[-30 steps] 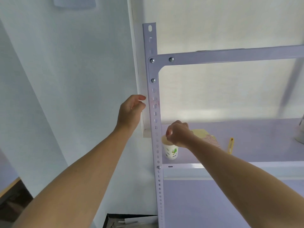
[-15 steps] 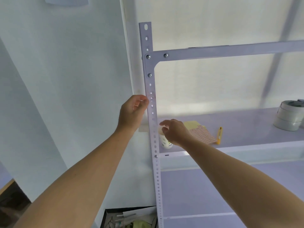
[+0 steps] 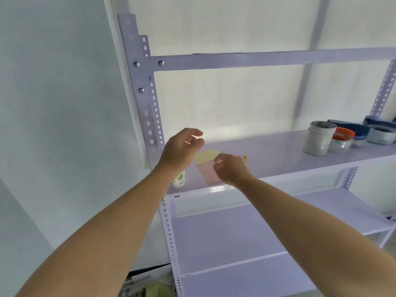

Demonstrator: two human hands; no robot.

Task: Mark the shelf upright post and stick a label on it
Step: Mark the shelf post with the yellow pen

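Fingers (image 3: 192, 132) of the left hand (image 3: 182, 147) hang loosely curled, empty, beside the upright post (image 3: 147, 116); a faint red mark (image 3: 152, 119) seems made; right hand (image 3: 232, 171) curls over the label sheet (image 3: 205, 169) on the shelf (image 3: 267, 155), grip unclear; sticking not yet done.

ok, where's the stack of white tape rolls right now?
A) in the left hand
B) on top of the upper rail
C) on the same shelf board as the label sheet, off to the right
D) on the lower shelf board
C: the stack of white tape rolls stands on the shelf board that also holds the label sheet, well to the right of the right hand.
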